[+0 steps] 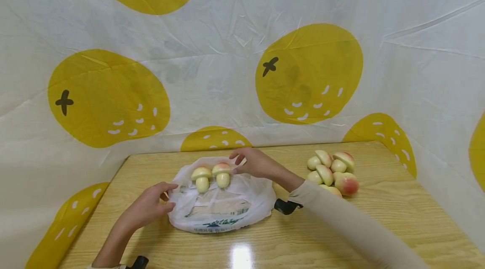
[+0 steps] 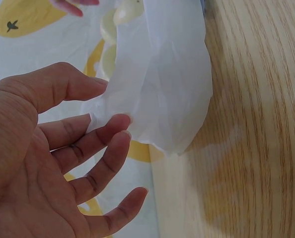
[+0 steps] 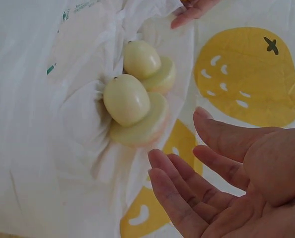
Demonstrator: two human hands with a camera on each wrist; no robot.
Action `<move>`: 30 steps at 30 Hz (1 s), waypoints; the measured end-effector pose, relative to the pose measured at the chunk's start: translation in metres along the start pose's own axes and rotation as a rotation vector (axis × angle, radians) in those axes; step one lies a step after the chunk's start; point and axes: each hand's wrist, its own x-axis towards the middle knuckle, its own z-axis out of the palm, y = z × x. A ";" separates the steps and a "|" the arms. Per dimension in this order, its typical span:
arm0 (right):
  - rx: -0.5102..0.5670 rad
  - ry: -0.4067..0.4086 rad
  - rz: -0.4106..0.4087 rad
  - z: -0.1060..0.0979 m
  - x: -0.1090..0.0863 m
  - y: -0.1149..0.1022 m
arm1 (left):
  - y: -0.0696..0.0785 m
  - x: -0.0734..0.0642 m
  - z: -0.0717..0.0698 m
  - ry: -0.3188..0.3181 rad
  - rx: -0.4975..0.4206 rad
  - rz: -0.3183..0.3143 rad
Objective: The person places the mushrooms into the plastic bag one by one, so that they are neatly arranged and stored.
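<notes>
A white plastic bag [image 1: 261,208] with green print lies on the table, its mouth spread wide. Two pale yellow mushrooms [image 1: 202,183] with reddish cap tops sit side by side at its far side. My left hand [image 1: 145,206] is at the bag's left edge, thumb and fingers apart; in the left wrist view, the index fingertip is hidden behind the bag's rim. Beyond the right-hand mushroom [image 3: 127,99], my right hand [image 1: 255,163] hovers at the far rim with loosely bent fingers and nothing between them.
To the right on the wooden table [image 1: 386,218] lies a pile of several more mushrooms [image 1: 324,175] with a rounder, reddish peach-like piece [image 1: 346,184]. A white cloth with yellow fruit prints [image 1: 212,92] hangs behind the table and around its sides.
</notes>
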 end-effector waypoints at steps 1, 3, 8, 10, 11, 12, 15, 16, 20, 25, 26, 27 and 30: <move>0.008 -0.004 -0.007 -0.002 -0.002 0.001 | 0.000 0.000 0.000 0.002 0.001 0.001; 0.027 -0.012 -0.026 -0.006 -0.007 0.002 | 0.000 0.000 0.000 0.003 0.002 0.000; 0.064 -0.039 -0.061 -0.018 -0.020 0.004 | -0.001 0.000 0.000 0.003 0.001 0.005; 0.066 -0.045 -0.059 -0.024 -0.027 0.005 | -0.001 0.000 0.000 0.004 0.001 0.004; 0.067 -0.046 -0.057 -0.026 -0.030 0.004 | 0.000 0.000 0.000 0.003 0.002 0.004; 0.069 -0.047 -0.058 -0.029 -0.033 0.005 | 0.000 -0.001 0.000 0.003 0.001 -0.002; 0.095 -0.050 -0.065 -0.037 -0.042 0.007 | 0.000 -0.001 0.000 0.001 0.003 -0.011; 0.104 -0.051 -0.068 -0.040 -0.045 0.009 | 0.000 -0.001 0.000 0.003 0.002 -0.016; 0.117 -0.050 -0.071 -0.049 -0.057 0.013 | 0.000 0.000 0.000 0.001 0.001 -0.012; 0.103 -0.045 -0.066 -0.059 -0.071 0.020 | 0.000 0.000 0.001 -0.001 -0.004 -0.006; 0.097 -0.043 -0.067 -0.060 -0.074 0.021 | 0.000 0.000 0.001 0.001 -0.004 -0.003; 0.096 -0.041 -0.068 -0.062 -0.076 0.022 | -0.001 0.000 0.001 0.002 -0.001 -0.002; 0.080 -0.032 -0.077 -0.066 -0.083 0.027 | 0.000 0.000 0.000 0.006 0.006 0.009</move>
